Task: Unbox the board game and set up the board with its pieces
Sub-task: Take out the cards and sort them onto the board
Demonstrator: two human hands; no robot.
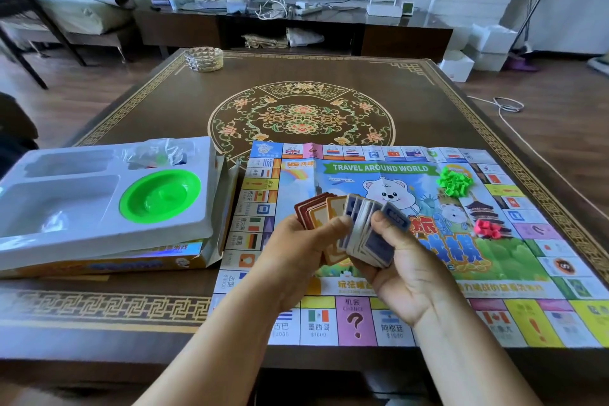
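Above the middle of the board (389, 175), two batches of cards are being sorted: a brown-and-orange batch (316, 211) is gripped in the fingers of the left hand (296, 257), a blue-backed batch (369, 234) pinched by the right hand (405, 260). The one board is already spread flat on the bench (296, 92). Two heaps of pieces are laid out on it, one green (454, 182), one pink (488, 229). Left of it, the one white tray (108, 234) rests on the opened box (131, 262), one green bowl (159, 196) and one bag (158, 155) not yet taken out. Roughly half looks done.
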